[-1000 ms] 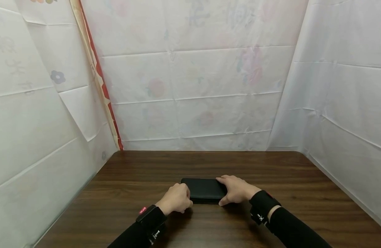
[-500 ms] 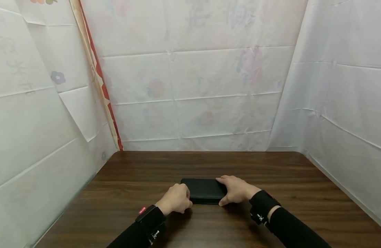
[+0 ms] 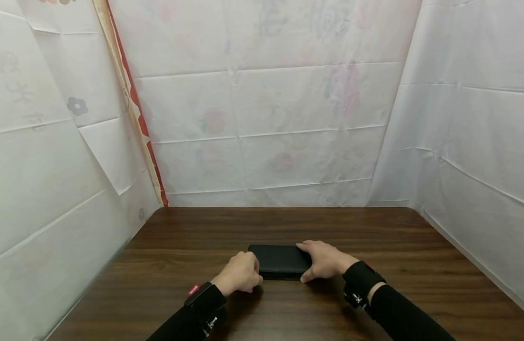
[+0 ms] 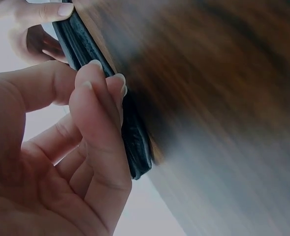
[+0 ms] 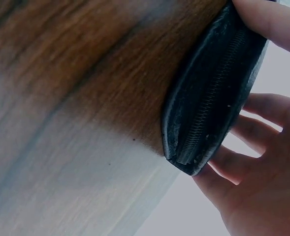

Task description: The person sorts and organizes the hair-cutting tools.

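A black zip wallet (image 3: 280, 259) lies flat on the wooden table between the two hands. At its left end is my left hand (image 3: 239, 272), with curled fingers. In the left wrist view the thumb and fingertips of that hand (image 4: 93, 128) pinch together against the wallet's edge (image 4: 136, 142); whatever sits between the tips is hidden. My right hand (image 3: 324, 260) holds the right end, thumb at the near side and fingers over the far side. The right wrist view shows the closed zipper (image 5: 211, 93) along the wallet's side, near the right thumb (image 5: 277, 24).
Brown wood-grain table (image 3: 193, 232) spreads around the wallet. White sheets with faint prints hang behind it (image 3: 262, 161) and at both sides. A red-and-cream strip (image 3: 144, 128) runs down the back left corner. Black cuffs with devices sit on both wrists.
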Tool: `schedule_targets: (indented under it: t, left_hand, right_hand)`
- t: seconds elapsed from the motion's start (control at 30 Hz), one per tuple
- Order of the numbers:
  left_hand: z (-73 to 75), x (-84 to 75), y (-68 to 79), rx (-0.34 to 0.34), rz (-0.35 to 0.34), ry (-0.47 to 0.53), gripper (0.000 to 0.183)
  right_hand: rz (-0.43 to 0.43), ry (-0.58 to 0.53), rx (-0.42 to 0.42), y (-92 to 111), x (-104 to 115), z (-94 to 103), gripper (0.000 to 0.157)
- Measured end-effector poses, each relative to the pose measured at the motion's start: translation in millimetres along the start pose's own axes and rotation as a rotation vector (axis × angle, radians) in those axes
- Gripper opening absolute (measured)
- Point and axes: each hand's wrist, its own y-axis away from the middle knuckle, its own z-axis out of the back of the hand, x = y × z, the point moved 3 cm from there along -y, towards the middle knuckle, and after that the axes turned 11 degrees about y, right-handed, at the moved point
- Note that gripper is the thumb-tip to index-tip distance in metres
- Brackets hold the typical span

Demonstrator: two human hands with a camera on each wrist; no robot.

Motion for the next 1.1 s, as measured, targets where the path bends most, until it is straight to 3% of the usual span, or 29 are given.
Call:
schedule_targets:
  t: [0.2,1.1]
  left_hand:
    - [3.5,0.6,2.6,0.001,0.017,0.039,0.023]
    - [10.8,10.1,4.3,-0.023,0.017,-0.023,0.025]
  right_hand:
    - [0.003,0.008,-0.002,-0.3,1.5,0.9,0.089]
    - [-0.010,0.029,0.014,1.0,2.9,-0.3,0.089]
